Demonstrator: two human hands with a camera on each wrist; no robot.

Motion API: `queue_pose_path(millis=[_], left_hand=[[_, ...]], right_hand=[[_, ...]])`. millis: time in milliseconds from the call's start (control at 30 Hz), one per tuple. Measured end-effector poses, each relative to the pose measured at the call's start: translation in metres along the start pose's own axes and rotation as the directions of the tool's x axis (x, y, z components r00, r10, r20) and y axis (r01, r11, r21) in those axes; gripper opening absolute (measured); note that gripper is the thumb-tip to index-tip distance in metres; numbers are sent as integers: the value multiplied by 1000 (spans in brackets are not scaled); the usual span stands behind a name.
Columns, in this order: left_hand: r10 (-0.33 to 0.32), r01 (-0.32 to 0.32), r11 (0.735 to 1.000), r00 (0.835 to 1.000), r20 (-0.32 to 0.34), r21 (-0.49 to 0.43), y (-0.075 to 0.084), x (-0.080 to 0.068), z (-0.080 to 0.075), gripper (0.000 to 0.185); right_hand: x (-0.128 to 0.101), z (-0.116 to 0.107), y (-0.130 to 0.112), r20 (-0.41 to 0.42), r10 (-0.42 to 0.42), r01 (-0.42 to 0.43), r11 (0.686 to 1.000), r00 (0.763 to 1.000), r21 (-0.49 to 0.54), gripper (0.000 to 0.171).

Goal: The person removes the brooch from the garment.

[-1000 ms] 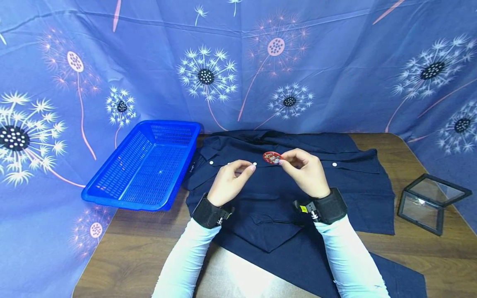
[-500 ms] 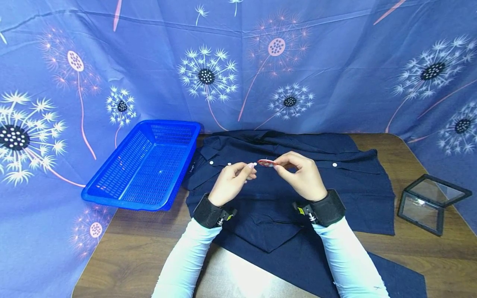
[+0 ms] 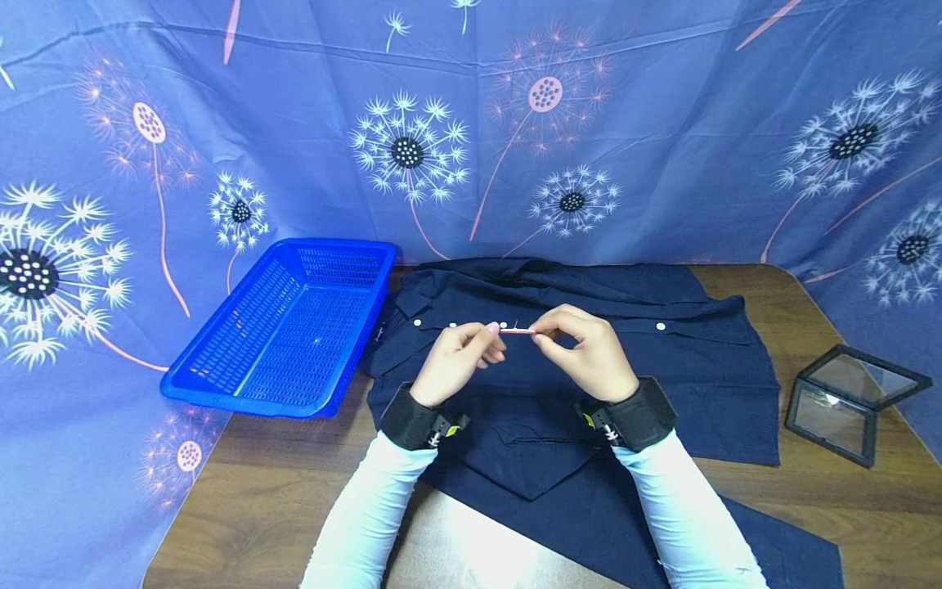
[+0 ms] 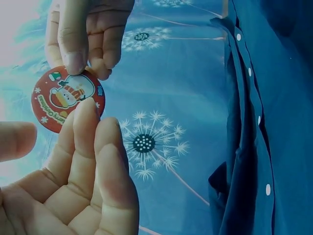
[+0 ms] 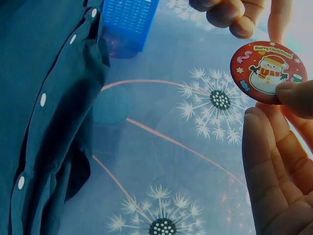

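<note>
Hands (image 3: 526, 352) raised, right pinching badge (image 5: 268, 72)

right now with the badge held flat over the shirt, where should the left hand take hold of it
By the free rim, coming from the left. The badge is a thin round disc lying edge-on to the head view; the right hand pinches its right edge, so the left edge, beside the left hand, is clear for a thumb-and-finger pinch across its faces.

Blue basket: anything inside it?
Nothing shows inside the blue basket: the head view gives only its bare mesh floor and walls. The near rim hides a thin strip of floor. It sits left of the navy shirt, away from both hands.
</note>
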State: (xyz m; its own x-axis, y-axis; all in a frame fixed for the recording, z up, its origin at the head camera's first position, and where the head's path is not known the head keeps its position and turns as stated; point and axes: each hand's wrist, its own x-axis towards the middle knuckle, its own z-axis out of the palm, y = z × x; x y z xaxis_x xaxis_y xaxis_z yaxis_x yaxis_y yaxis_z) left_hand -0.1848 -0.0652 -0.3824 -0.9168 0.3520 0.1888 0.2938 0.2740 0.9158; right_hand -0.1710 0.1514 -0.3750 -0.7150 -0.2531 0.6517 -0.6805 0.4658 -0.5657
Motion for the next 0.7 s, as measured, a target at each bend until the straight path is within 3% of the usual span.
queue_pose_path(millis=[700], left_hand=[[-37, 38, 999, 999, 29, -33, -3, 1, -3, 31]], right_hand=[[-1, 6, 2, 6, -79, 79, 995, 997, 55, 22]])
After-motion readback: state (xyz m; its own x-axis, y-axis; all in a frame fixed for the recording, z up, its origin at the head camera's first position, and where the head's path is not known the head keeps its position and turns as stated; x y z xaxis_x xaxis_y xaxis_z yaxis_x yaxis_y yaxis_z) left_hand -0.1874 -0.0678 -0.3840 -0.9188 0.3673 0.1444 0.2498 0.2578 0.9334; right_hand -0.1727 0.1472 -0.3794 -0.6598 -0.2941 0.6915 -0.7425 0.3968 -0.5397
